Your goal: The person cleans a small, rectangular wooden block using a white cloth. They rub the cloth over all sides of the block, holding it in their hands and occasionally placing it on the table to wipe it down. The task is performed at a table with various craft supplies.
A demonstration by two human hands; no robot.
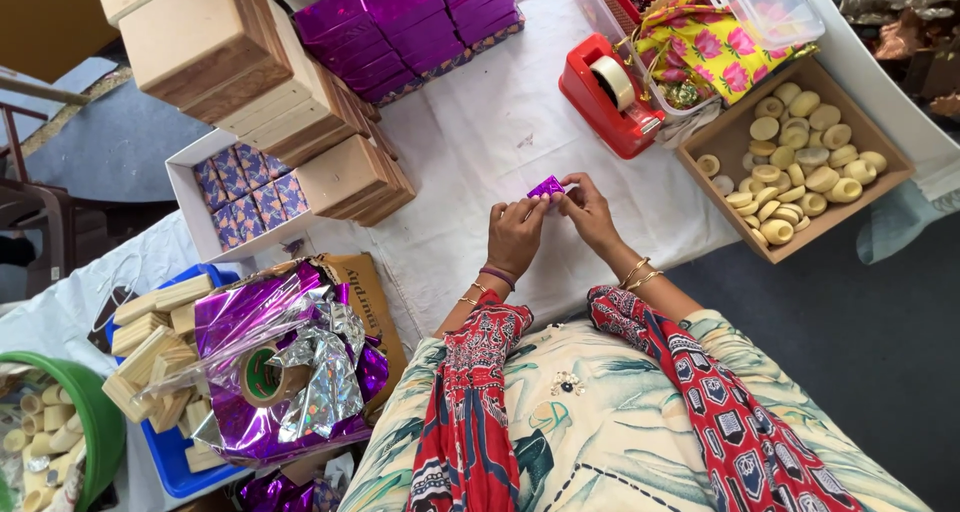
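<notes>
At 8 o'clock a roll of tape (262, 374) lies on crumpled purple foil (300, 362). Centre: left hand (515, 234) and right hand (590, 212) pinch a small purple-wrapped packet (546, 187) between fingertips — both closed on it, above the white cloth (480, 142). At 1 o'clock — a red tape dispenser (612, 97); at 2 o'clock, a cardboard tray (720, 137) of pale round pieces.

A small purple foil-wrapped packet (546, 187) is held between the left hand (515, 234) and the right hand (590, 212) above the counter (480, 142). Purple foil boxes (405, 22) are stacked at the far edge. Patterned blue-purple packets (250, 194) are laid in a white tray (185, 187). Plain tan cartons (230, 62) are piled between them.
</notes>
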